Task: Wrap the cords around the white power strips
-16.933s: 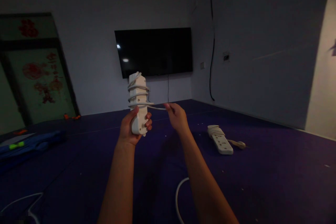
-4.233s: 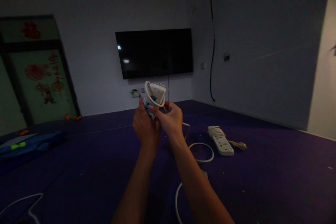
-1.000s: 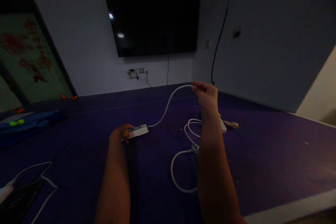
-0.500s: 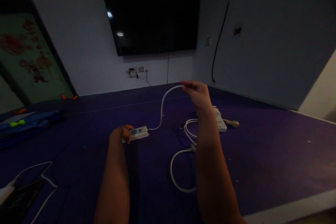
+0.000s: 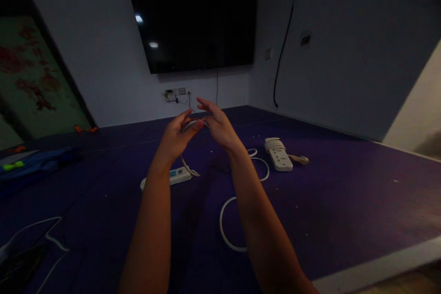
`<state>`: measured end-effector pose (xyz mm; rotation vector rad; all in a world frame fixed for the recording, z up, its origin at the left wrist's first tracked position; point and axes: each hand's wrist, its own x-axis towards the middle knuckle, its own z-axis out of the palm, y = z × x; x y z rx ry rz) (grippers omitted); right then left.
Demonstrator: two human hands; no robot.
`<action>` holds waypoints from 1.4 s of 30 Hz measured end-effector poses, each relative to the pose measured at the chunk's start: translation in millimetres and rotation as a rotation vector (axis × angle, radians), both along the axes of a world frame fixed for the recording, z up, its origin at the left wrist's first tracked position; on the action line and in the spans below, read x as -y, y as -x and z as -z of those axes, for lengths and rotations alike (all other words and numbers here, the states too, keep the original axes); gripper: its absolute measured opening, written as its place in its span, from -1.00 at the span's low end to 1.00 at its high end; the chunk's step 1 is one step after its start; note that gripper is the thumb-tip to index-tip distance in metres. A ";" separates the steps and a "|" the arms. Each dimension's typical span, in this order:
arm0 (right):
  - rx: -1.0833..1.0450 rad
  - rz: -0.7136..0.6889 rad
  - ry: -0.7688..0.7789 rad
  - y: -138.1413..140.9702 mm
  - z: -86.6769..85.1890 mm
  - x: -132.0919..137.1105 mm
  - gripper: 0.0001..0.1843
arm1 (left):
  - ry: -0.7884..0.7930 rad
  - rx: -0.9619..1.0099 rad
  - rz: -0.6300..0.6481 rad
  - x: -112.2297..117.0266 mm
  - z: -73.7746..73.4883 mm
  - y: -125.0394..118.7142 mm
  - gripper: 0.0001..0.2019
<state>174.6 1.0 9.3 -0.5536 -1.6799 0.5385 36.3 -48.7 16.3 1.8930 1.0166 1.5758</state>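
Note:
Both hands are raised close together over the purple floor. My left hand (image 5: 174, 140) has the white power cord (image 5: 190, 124) across it, between thumb and fingers. My right hand (image 5: 219, 125) is just to the right, its upper fingers extended and the cord running into its grip. Below my left hand lies a white power strip (image 5: 181, 175), partly hidden by my left forearm, with the cord rising from its right end. More of the cord lies in loose loops on the floor, partly behind my right forearm.
To the right, a second white power strip (image 5: 280, 160) lies with its cord wound round one end and its plug (image 5: 301, 160) beside it. At the left are blue cloth (image 5: 44, 161) and a thin white cable (image 5: 55, 239). A television (image 5: 196, 27) hangs on the wall.
My left hand has let go of the power strip and risen to the cord. My right hand has moved left with the cord, close to my left hand.

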 end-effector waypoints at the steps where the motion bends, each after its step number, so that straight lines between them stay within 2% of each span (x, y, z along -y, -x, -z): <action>1: 0.009 -0.007 -0.023 3.3 -0.5 1.6 -0.31 | -0.010 -0.064 -0.048 1.3 -0.4 -2.6 -0.47; 3: 0.033 -0.025 -0.039 5.9 -1.4 4.5 -0.29 | -0.028 -0.194 -0.151 -1.0 0.8 -0.5 -0.67; 5: 0.059 -0.036 -0.033 2.0 -1.9 6.3 -0.30 | -0.037 -0.219 -0.228 -7.7 3.6 7.4 -0.68; 6: 0.071 -0.024 -0.040 -2.9 -1.9 6.4 -0.32 | -0.040 -0.169 -0.254 -11.4 5.1 11.7 -0.67; 9: 0.111 0.116 -0.103 -29.6 1.3 2.7 -0.36 | -0.054 0.124 -0.278 -18.6 7.0 21.1 -0.73; 12: 0.168 0.346 -0.059 -70.2 10.9 -5.6 -0.36 | -0.063 0.442 -0.250 -17.1 3.7 24.4 -0.77; 15: 0.311 0.587 0.170 -109.8 25.7 -13.3 -0.46 | -0.079 0.645 -0.275 -12.6 -1.5 26.9 -0.79; 16: 0.394 0.620 0.284 -119.3 31.0 -15.2 -0.52 | -0.080 0.690 -0.285 -11.8 -2.6 28.2 -0.79; 18: 0.559 0.558 0.512 -129.3 41.4 -18.4 -0.57 | -0.081 0.767 -0.293 -11.4 -3.6 30.7 -0.78; 21: 0.725 0.363 0.754 -119.8 56.5 -23.7 -0.64 | -0.121 0.844 -0.299 -12.4 -3.1 33.3 -0.78; 24: 0.873 0.222 0.904 -92.2 71.3 -30.3 -0.71 | -0.188 0.917 -0.344 -12.2 -3.0 34.3 -0.79; 28: 0.921 0.202 0.917 -65.5 82.0 -36.7 -0.88 | -0.227 0.991 -0.407 -10.1 -4.6 36.9 -0.77; 31: 0.834 0.282 0.807 -65.2 74.3 -39.7 -0.93 | -0.184 0.964 -0.385 -8.9 -6.1 38.2 -0.76; 33: 0.723 0.370 0.692 -69.4 62.1 -40.9 -0.85 | -0.121 0.876 -0.322 -8.6 -6.4 35.6 -0.77; 35: 0.515 0.444 0.561 -71.7 47.7 -40.3 -0.74 | -0.050 0.735 -0.252 -8.4 -5.2 28.1 -0.77; 36: 0.318 0.448 0.474 -71.1 40.5 -38.9 -0.71 | -0.015 0.648 -0.221 -8.5 -3.7 22.3 -0.77; 39: -0.211 0.322 0.245 -62.7 22.1 -30.7 -0.66 | 0.072 0.350 -0.155 -10.3 5.1 -1.9 -0.75; 42: -0.396 0.170 0.161 -48.4 9.6 -19.5 -0.68 | 0.111 0.138 -0.136 -15.5 18.8 -28.4 -0.63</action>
